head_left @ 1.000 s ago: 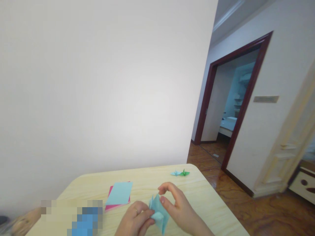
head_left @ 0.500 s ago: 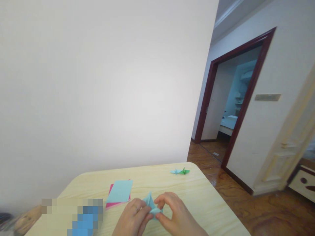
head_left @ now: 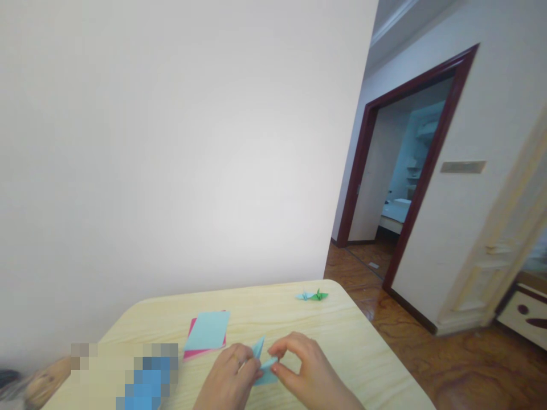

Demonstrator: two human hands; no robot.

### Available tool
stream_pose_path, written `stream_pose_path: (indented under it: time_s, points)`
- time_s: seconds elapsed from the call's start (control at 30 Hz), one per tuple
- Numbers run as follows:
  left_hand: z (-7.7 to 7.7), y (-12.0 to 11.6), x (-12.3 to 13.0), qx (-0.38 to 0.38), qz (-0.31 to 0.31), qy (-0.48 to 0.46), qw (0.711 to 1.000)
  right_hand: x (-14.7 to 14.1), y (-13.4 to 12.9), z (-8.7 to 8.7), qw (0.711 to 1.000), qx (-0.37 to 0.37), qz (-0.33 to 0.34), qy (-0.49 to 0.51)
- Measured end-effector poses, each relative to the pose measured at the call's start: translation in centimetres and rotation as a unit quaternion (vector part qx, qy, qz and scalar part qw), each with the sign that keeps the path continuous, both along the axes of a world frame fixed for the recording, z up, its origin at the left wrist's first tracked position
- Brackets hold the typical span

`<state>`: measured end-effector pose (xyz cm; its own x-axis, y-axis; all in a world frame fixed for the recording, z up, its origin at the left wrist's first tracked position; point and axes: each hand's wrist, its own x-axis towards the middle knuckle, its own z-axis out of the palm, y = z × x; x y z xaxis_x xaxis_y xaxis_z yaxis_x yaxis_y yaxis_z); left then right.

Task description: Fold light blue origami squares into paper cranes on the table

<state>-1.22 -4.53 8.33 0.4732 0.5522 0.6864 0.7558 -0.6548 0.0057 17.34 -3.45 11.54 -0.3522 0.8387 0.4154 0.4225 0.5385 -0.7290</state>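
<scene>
Near the table's front, a folded light blue paper (head_left: 268,371) is held between both hands, with one pointed flap standing up. My left hand (head_left: 231,373) is closed on its left side. My right hand (head_left: 301,367) pinches the tip of a flap on the right, thumb and forefinger together. Farther back on the right sit two small folded paper cranes side by side, a light blue one (head_left: 305,296) and a green one (head_left: 319,295). To the left of my hands lies a light blue sheet (head_left: 208,330) on top of pink paper (head_left: 188,354).
The pale wooden table (head_left: 256,307) stands against a white wall. At its left front is a pixelated patch with something blue (head_left: 147,384). On the right are a dark red door frame (head_left: 427,188) and a brown floor.
The folded paper has turned and its right flap now points up toward my right fingers. My right hand has shifted slightly. The cranes and sheets have stayed on the table.
</scene>
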Motion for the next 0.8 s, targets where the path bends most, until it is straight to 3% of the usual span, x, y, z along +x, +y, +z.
stream_pose_path:
  time_s: [0.23,0.4,0.6,0.8]
  points:
    - [-1.0,0.5,-0.1,0.019,0.001,-0.02,1.0,-0.1,0.2,-0.5,0.995,-0.049,0.026,0.087]
    - [-0.6,0.2,-0.5,-0.011,0.013,-0.02,1.0,0.1,0.4,-0.7,0.988,-0.043,0.042,0.14]
    - [0.0,-0.5,-0.6,-0.047,0.02,-0.021,0.998,0.3,0.4,0.2,0.995,0.021,0.067,0.074]
    - [0.3,-0.8,-0.6,-0.045,0.007,-0.06,0.997,-0.1,0.5,0.3,0.997,0.029,0.054,0.048]
